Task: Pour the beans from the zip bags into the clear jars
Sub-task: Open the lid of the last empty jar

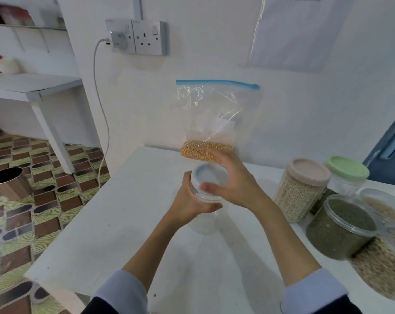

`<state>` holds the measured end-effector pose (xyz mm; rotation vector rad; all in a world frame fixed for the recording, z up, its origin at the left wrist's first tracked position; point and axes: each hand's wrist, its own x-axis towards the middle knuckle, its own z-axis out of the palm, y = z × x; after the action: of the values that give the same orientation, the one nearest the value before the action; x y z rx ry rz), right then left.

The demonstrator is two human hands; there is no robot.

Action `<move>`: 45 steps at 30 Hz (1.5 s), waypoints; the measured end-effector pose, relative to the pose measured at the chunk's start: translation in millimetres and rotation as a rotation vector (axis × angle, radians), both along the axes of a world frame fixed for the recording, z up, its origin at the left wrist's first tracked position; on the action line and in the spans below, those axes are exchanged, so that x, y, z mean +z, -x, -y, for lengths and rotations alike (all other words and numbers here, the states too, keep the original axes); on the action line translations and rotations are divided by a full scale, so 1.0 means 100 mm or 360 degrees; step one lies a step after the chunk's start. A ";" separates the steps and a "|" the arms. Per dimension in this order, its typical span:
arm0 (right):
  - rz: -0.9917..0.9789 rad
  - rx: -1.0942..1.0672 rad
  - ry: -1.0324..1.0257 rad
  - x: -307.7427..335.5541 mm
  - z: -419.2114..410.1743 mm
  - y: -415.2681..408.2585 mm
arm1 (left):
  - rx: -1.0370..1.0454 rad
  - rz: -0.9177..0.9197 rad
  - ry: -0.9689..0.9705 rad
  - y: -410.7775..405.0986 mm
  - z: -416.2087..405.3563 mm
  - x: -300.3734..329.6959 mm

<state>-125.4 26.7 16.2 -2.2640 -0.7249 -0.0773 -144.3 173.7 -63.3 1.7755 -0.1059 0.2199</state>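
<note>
Unscrewing the lid first, by the look of it. Left hand wrapped round the upper wall of the empty clear jar, fingers curled on the near side, keeping it planted on the white surface. Right hand spread over the white lid, thumb at the near rim and fingers draped past the far rim; blurred, so cannot tell how firmly it grips.

To do it well: hold the jar low and steady with the left hand, press lightly and twist with the right, lift straight up once loose, and lay the lid on the surface close by. Worth keeping the jar upright and in the middle, clear of the bag behind it.

Containers, left to right:
- Far left of the hands, on the tiled floor: a metal bin, dark inside, contents hidden.
- Between the hands: the clear jar, nothing inside, lid on.
- Just beyond the hands, leaning on the wall: a zip bag with blue seal at the top, a shallow layer of yellow beans at the bottom.
- Right of the hands: a pink-lidded jar nearly full of pale grains; behind it a green-lidded jar, contents unclear; nearer, an open jar of dark green beans; at the frame edge, another jar of pale brown grains, blurred.
</note>
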 end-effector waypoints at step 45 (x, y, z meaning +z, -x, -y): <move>-0.1332 -0.0475 -0.1657 -0.32 0.50 -0.56 | -0.0319 -0.0266 0.0085 0.27 0.12 0.10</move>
<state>-69.7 -23.1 -15.4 -1.1851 0.1303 0.2786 -171.0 161.2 -53.1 1.7096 -0.1553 -0.0698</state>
